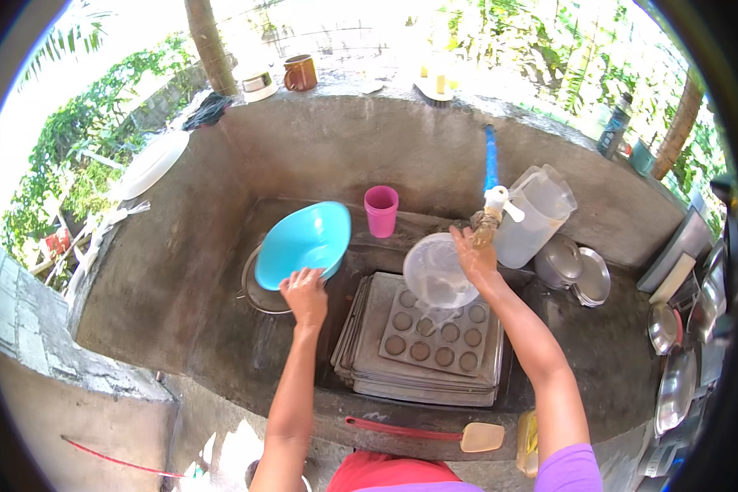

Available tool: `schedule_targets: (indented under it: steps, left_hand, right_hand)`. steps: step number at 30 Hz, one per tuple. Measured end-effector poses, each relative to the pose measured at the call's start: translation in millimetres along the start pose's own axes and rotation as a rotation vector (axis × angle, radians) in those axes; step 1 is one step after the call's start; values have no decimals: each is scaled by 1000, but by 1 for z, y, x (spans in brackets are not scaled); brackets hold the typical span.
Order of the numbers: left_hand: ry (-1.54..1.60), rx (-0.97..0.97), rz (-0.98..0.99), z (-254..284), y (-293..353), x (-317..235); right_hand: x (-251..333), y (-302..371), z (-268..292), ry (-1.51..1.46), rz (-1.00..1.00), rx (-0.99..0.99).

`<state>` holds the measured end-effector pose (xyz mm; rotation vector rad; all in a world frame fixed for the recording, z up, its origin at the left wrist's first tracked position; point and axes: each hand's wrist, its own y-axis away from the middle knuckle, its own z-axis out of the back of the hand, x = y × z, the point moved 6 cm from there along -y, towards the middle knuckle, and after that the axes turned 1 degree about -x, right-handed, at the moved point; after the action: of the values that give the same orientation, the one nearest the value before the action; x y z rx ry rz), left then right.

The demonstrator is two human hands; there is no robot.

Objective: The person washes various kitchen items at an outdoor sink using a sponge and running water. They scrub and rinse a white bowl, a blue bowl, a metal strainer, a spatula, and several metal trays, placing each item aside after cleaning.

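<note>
At the near rim of a turquoise basin (307, 238), my left hand (306, 295) is closed on its edge; the basin leans over a round metal pan (258, 283). My right hand (472, 256) grips the side of a translucent round plastic tub (435, 275), just below the tap (497, 197) with its white handle and blue pipe. The tub is tilted, and water seems to spill from it onto a muffin tin (425, 348). That tin lies on a stack of flat baking trays (361, 328) in the sink. Part of the right hand's grip is hidden.
A pink cup (381, 211) stands behind the trays. Right of the tap are a clear pitcher (537, 215) and metal pots (559, 262). A red-handled spatula (435, 435) lies on the concrete sink's front edge. Metal pans (675, 394) line the right side; a brown mug (300, 73) tops the back wall.
</note>
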<state>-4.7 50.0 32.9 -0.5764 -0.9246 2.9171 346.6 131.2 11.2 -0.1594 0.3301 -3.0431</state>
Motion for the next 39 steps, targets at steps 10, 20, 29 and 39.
schedule_targets:
  steps: [10,20,29,39]
  left_hand:
    - [201,74,138,-22,26,0]
    - [1970,1172,1584,-159,126,-209]
    - [2216,876,995,-183,40,-227]
    - [1517,905,836,-197,22,-220]
  right_hand:
    - [-44,52,-29,-647,-377,351]
    - [23,91,87,-45,622,-314]
    - [-32,219,48,-389,51,-56]
    - [-72,377,-32,-278,-317,942]
